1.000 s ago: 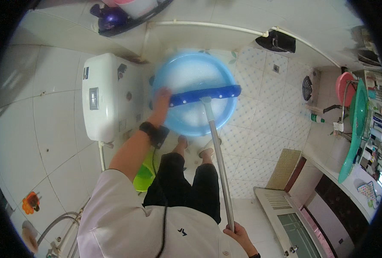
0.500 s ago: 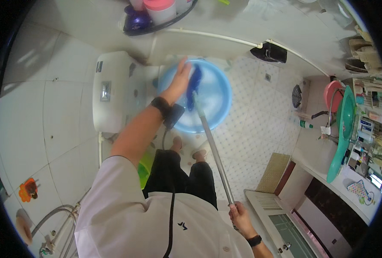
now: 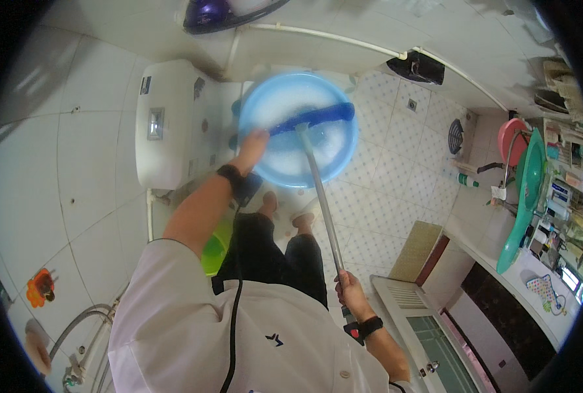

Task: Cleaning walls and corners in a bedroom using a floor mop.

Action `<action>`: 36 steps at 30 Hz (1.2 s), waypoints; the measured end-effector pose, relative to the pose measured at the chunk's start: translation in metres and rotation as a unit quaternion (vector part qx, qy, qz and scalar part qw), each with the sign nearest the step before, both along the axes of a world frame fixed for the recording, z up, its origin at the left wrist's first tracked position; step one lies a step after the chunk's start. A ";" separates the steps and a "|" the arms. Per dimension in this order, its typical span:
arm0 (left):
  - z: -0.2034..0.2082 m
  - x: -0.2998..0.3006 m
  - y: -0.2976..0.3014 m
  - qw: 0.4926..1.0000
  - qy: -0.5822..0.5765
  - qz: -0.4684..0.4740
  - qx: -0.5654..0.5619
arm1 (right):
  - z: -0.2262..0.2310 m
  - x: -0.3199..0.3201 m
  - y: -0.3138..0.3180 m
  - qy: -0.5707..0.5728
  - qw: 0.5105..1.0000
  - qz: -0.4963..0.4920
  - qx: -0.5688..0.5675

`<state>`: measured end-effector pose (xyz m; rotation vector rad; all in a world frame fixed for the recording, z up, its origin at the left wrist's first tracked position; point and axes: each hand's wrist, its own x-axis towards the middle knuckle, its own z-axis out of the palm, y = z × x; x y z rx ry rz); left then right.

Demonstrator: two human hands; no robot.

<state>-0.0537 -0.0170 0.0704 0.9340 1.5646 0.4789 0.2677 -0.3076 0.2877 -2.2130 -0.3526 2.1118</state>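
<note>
The pole point(image 3: 323, 196) is clasped in the curled right hand point(image 3: 352, 293). The blue mop head point(image 3: 319, 117) is seen beside the left hand point(image 3: 252, 150), whose grip is unclear.

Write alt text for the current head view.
The right hand grips a metal mop pole; the blue mop head slants across a light-blue basin of white suds, the mop's left end at the left hand. Patterned floor tiles lie to the right.

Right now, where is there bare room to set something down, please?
The widest patch is patterned floor right of the blue basin, between the floor drain and the tan mat. Crowded: the blue basin's left side, with the left grip and white tank, and small items beside the green sink.
</note>
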 end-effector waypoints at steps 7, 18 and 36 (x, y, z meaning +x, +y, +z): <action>-0.008 0.007 -0.005 0.992 0.118 -0.039 0.039 | 0.026 0.018 -0.068 -0.170 0.978 0.101 0.073; 0.125 0.135 0.095 0.930 -0.144 -0.190 0.280 | 0.102 0.007 -0.062 -0.334 0.873 0.302 0.187; 0.141 0.133 0.117 0.929 0.092 -0.106 0.342 | 0.150 -0.025 -0.050 -0.377 0.846 0.313 0.211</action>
